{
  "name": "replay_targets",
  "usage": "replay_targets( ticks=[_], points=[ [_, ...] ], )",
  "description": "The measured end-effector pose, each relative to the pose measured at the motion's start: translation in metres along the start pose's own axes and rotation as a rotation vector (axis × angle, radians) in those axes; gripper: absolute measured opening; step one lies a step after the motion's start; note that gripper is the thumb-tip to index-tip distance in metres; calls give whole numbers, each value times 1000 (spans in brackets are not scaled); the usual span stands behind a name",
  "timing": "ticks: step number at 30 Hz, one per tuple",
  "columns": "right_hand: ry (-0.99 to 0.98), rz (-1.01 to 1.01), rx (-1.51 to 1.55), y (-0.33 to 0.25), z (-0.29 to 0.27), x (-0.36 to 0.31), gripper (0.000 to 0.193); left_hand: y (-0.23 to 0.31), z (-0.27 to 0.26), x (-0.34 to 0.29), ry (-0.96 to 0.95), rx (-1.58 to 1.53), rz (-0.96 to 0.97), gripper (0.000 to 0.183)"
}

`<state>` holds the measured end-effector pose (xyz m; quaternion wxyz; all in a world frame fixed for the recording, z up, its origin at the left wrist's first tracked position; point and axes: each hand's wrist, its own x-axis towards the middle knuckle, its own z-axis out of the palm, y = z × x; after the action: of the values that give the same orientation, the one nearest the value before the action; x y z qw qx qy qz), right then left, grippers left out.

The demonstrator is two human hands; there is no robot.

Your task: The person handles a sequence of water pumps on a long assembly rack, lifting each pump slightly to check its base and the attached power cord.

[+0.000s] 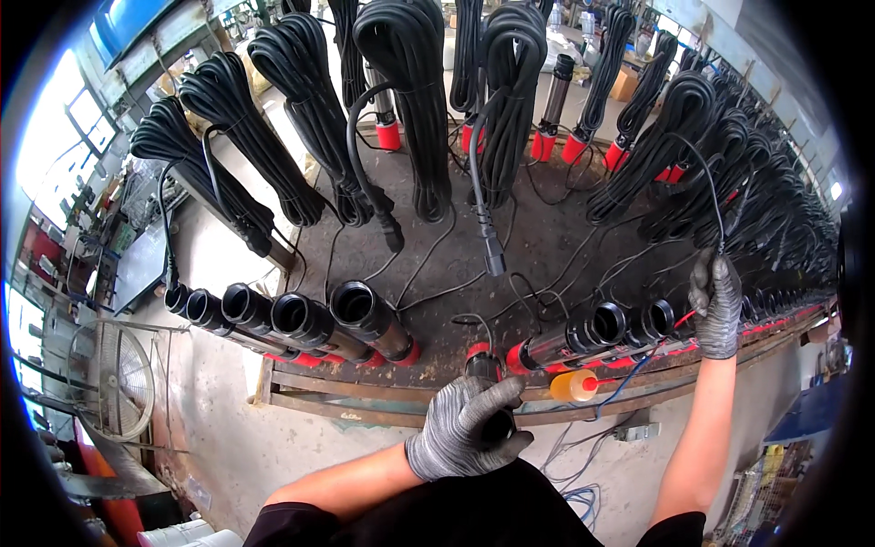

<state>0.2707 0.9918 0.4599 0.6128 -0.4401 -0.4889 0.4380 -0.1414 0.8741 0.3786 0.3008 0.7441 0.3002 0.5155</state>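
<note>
My left hand [469, 424], in a grey knitted glove, wraps around a black cylindrical pump body [483, 366] at the bench's near edge. Its open dark end shows between thumb and fingers. My right hand [717, 305], also gloved, is raised at the right, with its fingers closed on a black cable [715, 196] that runs up to a hanging coil [652, 150]. The cable's end is hidden in the glove. Beside that hand a thin red wire [685, 317] shows. A bottle of orange liquid [574, 386] with a red cap lies between my hands.
Open-ended pump cylinders [365, 310] with red bases line the near edge of the dark bench [310, 264]. Several bundled black cables [410, 109] hang above it, some with plugs [495, 260] dangling. A blue cord [629, 385] drops over the edge. A fan [118, 378] stands left.
</note>
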Motion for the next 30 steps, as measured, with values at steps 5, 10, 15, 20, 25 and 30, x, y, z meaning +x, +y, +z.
replay_targets(
  ticks=[5, 10, 15, 20, 25, 30],
  points=[
    [30, -9, 66, 2, 0, 0, 37, 4, 3, 2, 22, 7, 68, 77],
    [-2, 5, 160, 2, -3, 0, 38, -2, 9, -6, 13, -7, 99, 78],
    [4, 1, 185, 1, 1, -1, 39, 1, 7, -7, 18, -17, 100, 79],
    [1, -9, 174, 0, 1, -1, 39, -1, 4, -7, -13, -25, 68, 81],
    [2, -8, 165, 0, 1, 0, 38, -2, 3, -5, 2, -21, 83, 81],
    [6, 1, 176, 1, -1, 1, 38, -2, 1, -3, 22, -15, 87, 79]
  ],
)
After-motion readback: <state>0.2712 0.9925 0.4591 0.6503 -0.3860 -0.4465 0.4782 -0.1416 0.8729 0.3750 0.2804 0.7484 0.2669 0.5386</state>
